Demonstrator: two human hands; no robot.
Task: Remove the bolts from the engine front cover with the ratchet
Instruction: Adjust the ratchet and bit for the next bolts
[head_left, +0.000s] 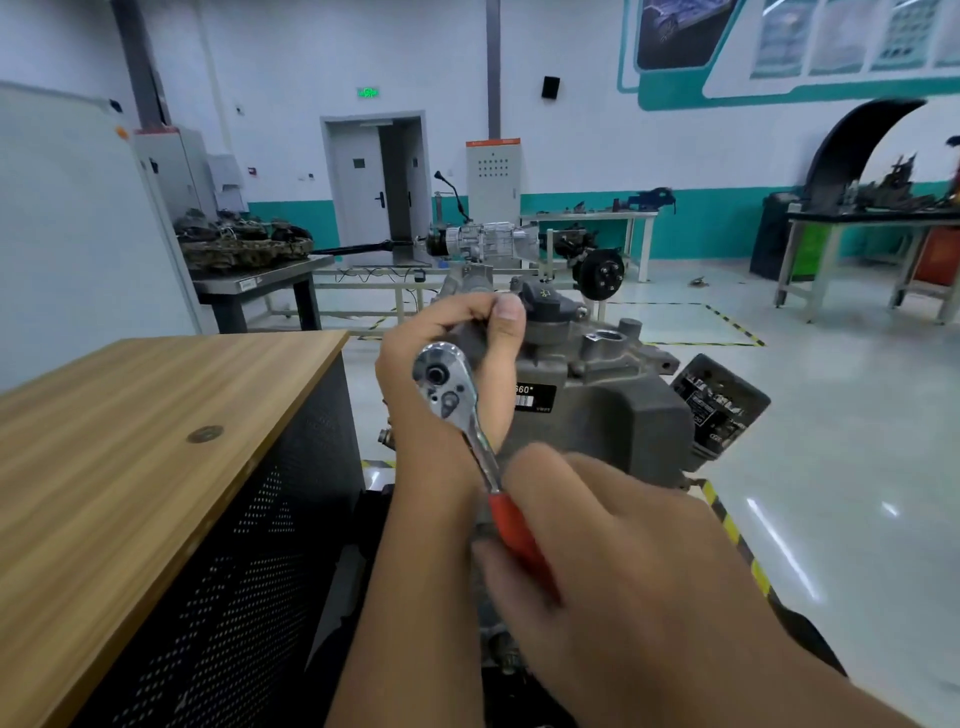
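Ratchet long axis runs from chrome head at upper L down-R to red handle. R hand grips handle, nearer camera. L hand curls behind head, fingers on engine front cover; bolt hidden. Wooden cabinet crowds L side; swing room to R.

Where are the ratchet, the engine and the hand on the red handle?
ratchet (441, 376), head view, on its chrome head.
engine (623, 410), head view, on the grey cover's face.
right hand (613, 545), head view, on its back, gripping the red handle.
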